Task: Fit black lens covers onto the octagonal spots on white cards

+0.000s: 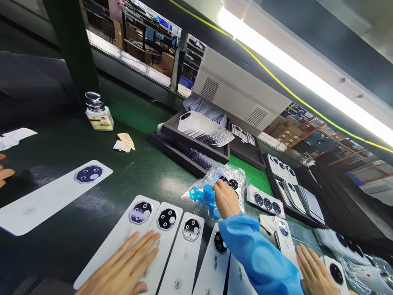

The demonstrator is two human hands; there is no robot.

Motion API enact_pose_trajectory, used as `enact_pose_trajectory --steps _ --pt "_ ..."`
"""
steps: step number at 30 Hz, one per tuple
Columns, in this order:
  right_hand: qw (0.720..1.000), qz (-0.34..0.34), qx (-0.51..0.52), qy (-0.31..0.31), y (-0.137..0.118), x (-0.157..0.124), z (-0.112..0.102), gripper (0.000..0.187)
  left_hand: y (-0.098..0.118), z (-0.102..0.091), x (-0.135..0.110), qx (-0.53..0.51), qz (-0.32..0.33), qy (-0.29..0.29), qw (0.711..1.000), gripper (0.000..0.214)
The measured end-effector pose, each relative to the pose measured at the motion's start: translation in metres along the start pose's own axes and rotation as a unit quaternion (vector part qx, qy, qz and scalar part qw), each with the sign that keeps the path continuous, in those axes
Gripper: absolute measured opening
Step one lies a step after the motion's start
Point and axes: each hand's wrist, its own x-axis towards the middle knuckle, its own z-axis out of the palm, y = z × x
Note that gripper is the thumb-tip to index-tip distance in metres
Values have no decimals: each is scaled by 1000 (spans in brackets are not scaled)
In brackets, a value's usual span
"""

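Observation:
My left hand (127,264) lies flat, fingers stretched, across two white phone back covers, the left cover (106,246) and the one beside it (164,235). Each has a dark camera lens plate at its top. More covers stand in the row to the right, one white cover (186,262) among them. My right hand (227,198), in a blue sleeve (254,246), has its fingers curled over a clear plastic bag (238,174). Blue round film pieces (208,198) touch its fingertips, and dark lens plates (233,184) show in the bag. What the fingers pinch is hidden.
Another person's hand (316,268) rests at the lower right; fingers (4,172) show at the left edge. A loose cover (55,196) lies left. Behind are a pump bottle (100,116), paper scraps (124,142), a stacked tray (196,149) and wrapped lens plates (265,203).

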Motion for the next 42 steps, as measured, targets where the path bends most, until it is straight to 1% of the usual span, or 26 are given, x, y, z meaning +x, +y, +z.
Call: enact_pose_trajectory --steps 2,3,5,8,10,12,14,17,20,23,26,28,30,34,37,39,42 --pt "999 -32 13 -33 -2 -9 -2 26 14 -2 16 -5 81 7 997 43" --pt "998 -44 22 -48 -2 -14 -2 26 21 -1 24 -12 108 17 994 41" --pt "996 -50 41 -65 -3 -27 0 28 32 4 35 -32 137 29 990 40" --pt "993 -43 76 -75 0 -54 1 33 40 21 39 -50 173 10 984 43" --pt "990 -35 102 -87 11 -71 0 30 43 34 36 -64 187 -7 980 43" --pt "988 -10 121 -95 31 -80 -2 25 46 45 34 -89 190 -10 978 43" --pt "987 36 127 -87 58 -75 -4 21 51 52 35 -120 180 -2 976 43" --pt "986 107 116 -58 97 -48 -2 21 60 52 46 -139 188 4 972 40" --pt "984 130 107 -53 119 -16 8 25 66 44 60 -117 220 -6 968 35" --pt "985 119 109 -61 125 2 19 28 68 38 67 -109 238 -30 965 36" --pt "986 107 111 -65 128 9 27 30 66 38 67 -153 215 -68 962 41" --pt "986 102 112 -68 130 11 30 30 65 37 67 -182 196 -83 960 44" --pt "986 102 112 -72 133 13 31 30 65 34 70 -179 200 -77 960 43" --pt "985 112 106 -82 133 15 32 31 66 21 82 -107 244 -34 963 30" --pt "984 117 99 -91 131 15 29 31 68 13 89 -74 263 -9 962 28" --pt "984 119 92 -98 129 15 27 31 68 12 90 -60 267 -6 962 28" --pt "985 120 77 -101 126 16 22 30 67 13 88 -51 266 -17 963 28"
